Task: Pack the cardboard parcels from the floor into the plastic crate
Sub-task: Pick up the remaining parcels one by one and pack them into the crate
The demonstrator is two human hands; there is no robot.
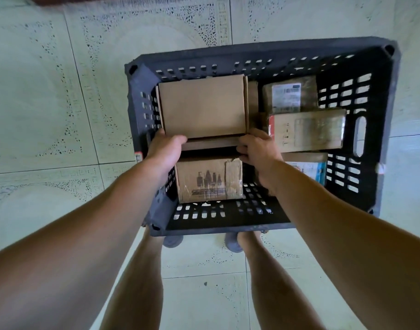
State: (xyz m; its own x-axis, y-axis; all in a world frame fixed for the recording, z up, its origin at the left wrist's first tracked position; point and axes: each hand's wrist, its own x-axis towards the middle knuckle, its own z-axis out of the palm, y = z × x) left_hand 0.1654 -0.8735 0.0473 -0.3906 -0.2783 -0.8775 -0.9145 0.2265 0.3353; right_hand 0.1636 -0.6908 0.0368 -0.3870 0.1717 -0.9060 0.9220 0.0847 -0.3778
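Plain parcel [203, 108] gripped between both hands [164, 151], inside crate [263, 52].

L hand [165, 152], R hand [257, 152], fingers [243, 155] curled

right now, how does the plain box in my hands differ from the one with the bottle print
The plain box has a blank top; the bottle-print box carries dark bottle silhouettes and a torn patch. The plain box is gripped at its near edge by the left hand and right hand; the bottle-print box sits unheld, nearer you. Both are brown cardboard, in the left half of the crate.
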